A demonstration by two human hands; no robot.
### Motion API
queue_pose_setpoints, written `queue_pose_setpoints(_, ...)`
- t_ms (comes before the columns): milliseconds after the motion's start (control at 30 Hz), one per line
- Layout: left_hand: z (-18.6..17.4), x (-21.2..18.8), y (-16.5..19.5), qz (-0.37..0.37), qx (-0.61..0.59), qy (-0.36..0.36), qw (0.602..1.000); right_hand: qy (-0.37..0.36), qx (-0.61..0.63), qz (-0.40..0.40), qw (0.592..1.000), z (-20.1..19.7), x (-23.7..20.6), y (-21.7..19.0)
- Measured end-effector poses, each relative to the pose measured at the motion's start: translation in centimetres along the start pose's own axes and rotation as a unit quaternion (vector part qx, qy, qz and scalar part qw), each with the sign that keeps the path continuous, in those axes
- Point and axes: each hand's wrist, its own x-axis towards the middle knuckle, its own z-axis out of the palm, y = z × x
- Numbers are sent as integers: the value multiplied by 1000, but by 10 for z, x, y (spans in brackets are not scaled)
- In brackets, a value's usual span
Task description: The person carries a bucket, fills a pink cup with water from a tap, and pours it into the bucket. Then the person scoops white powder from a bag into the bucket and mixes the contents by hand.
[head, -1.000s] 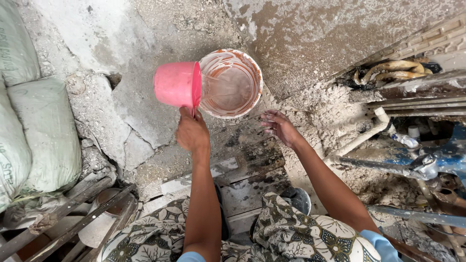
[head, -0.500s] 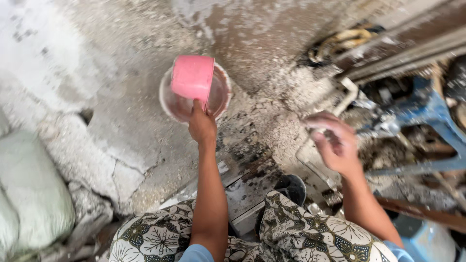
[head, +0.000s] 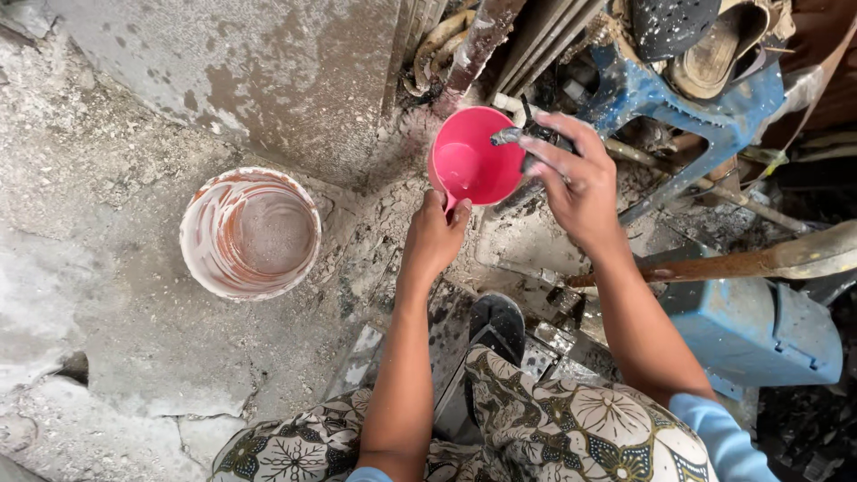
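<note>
Pink cup held under a tap.
Left hand [head: 435,239] grips the cup [head: 475,157]; right hand [head: 578,181], fingers curled on the tap [head: 511,136]; bucket [head: 250,233] well left of the cup.

bare floor left, blue stool [head: 678,98] crowding right

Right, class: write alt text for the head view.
Left hand holds a pink cup under a tap gripped by the right hand. A paint-streaked bucket stands apart on the dusty concrete floor.
</note>
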Motion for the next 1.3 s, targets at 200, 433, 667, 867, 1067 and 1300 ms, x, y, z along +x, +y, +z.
queue_pose_setpoints(200, -4, -1, 1, -16, -18, 6, 1000, 0, -174, -45, 984, 17, 52, -7)
queue_pose_setpoints(433, -20, -1, 0, -59, -39, 17, 997, -25, -195, -27, 980, 17, 53, -8)
queue_pose_setpoints(667, -17, 6, -6, -53, -50, 18, 997, -26, -166, -31, 985, 15, 49, -3)
queue_pose_setpoints(867, -13, 10, -9, -37, -64, 27, 997, -47, -96, -6, 994, 6, 43, 1)
queue_pose_setpoints(1067, -15, 8, -8, -20, -52, 49, 997, -6, -116, 55, 992, 6, 30, 5)
queue_pose_setpoints(1300, -18, 7, -5, -66, -35, 21, 997, 5, -112, 0, 994, 10, 29, 13)
